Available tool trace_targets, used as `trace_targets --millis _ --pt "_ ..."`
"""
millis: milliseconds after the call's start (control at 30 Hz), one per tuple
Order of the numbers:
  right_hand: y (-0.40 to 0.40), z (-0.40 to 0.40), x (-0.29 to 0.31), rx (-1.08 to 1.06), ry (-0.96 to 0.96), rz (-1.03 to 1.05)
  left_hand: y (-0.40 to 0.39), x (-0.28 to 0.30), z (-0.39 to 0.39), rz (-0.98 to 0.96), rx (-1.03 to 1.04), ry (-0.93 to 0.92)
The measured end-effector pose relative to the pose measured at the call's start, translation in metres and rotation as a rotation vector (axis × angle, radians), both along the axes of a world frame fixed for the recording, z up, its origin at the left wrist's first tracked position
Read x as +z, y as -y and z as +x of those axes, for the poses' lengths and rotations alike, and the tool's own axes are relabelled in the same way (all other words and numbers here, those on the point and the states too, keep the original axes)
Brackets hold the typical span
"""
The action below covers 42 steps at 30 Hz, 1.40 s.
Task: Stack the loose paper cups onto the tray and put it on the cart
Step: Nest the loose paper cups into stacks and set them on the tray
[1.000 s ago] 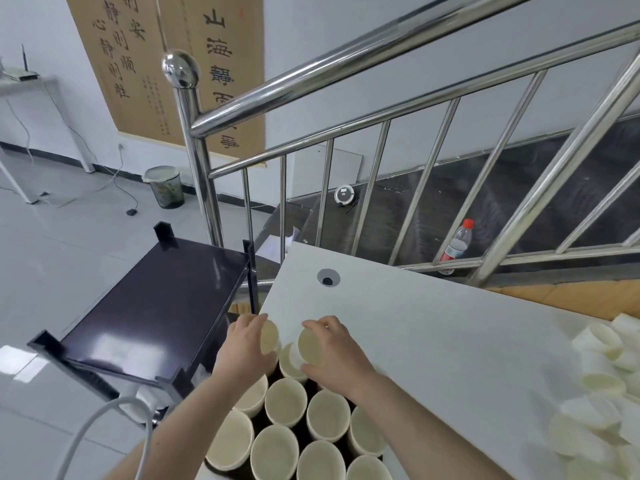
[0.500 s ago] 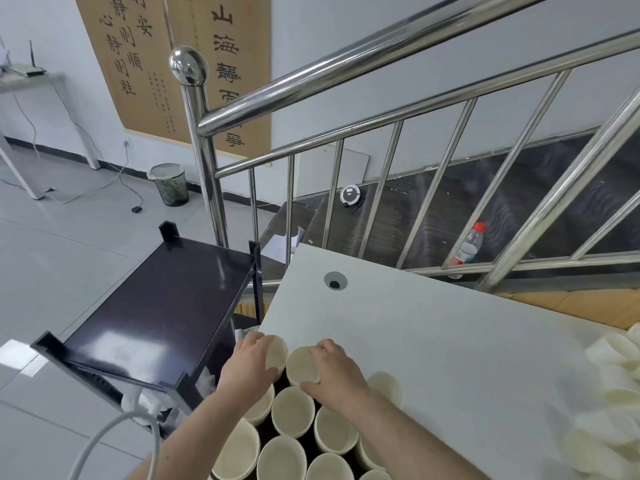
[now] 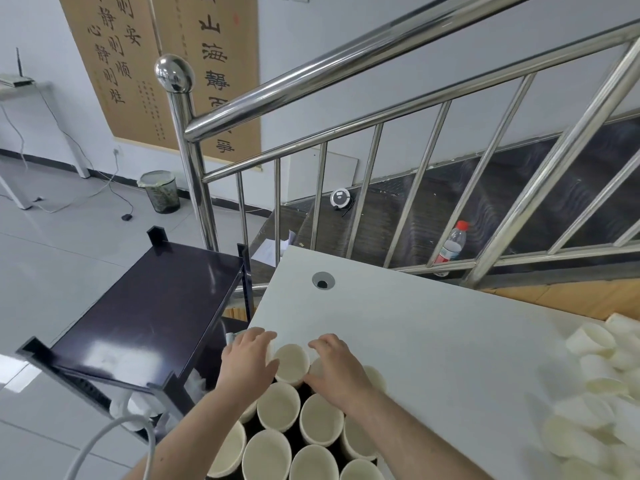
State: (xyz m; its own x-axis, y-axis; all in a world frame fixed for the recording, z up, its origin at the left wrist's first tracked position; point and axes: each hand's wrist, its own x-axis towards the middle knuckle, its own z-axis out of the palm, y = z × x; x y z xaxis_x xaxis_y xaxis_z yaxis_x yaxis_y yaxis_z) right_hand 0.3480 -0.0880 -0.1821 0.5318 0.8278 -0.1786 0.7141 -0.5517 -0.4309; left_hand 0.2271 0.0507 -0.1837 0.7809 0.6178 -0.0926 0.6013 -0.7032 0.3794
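Several cream paper cups [image 3: 278, 406] stand upright in a dark tray [image 3: 255, 424] at the near left corner of the white table [image 3: 415, 341]. My left hand [image 3: 247, 365] curls round the left side of the farthest cup [image 3: 292, 362] in the tray. Just right of it, my right hand [image 3: 337, 370] grips another cup that it mostly hides. A heap of loose cups [image 3: 595, 375] lies on its side at the table's right end. The black cart [image 3: 149, 306] stands left of the table, its top shelf bare.
A steel stair railing [image 3: 311, 81] rises behind the table and cart. A plastic bottle [image 3: 452, 244] stands on the stairs beyond it. A white hose [image 3: 104, 434] curves up at the lower left. A waste bin [image 3: 161, 190] sits by the far wall.
Both hands have lowered their cups toward the far row of the tray. The view has tilted up, so the tray sits lower in frame.
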Motion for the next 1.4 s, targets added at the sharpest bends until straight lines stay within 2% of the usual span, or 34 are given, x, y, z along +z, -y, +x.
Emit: trace_targets --millis 267,633,833,1067,1400 --pt "0.108 0.032 0.029 -0.116 0.037 0.08 0.083 0.022 0.041 0.016 -0.149 0.055" --pt "0.338 0.079 0.047 -0.313 0.159 0.079 0.285 0.034 0.104 -0.034 -0.35 0.065" --pt "0.434 0.105 0.046 -0.412 0.18 0.062 0.373 0.032 0.132 -0.079 -0.415 0.06" --pt "0.489 0.15 0.041 -0.532 0.185 0.057 0.42 0.032 0.187 -0.126 -0.49 0.062" --pt "0.503 0.251 0.025 -0.646 0.116 0.0 0.439 0.0 0.305 -0.22 -0.56 0.029"
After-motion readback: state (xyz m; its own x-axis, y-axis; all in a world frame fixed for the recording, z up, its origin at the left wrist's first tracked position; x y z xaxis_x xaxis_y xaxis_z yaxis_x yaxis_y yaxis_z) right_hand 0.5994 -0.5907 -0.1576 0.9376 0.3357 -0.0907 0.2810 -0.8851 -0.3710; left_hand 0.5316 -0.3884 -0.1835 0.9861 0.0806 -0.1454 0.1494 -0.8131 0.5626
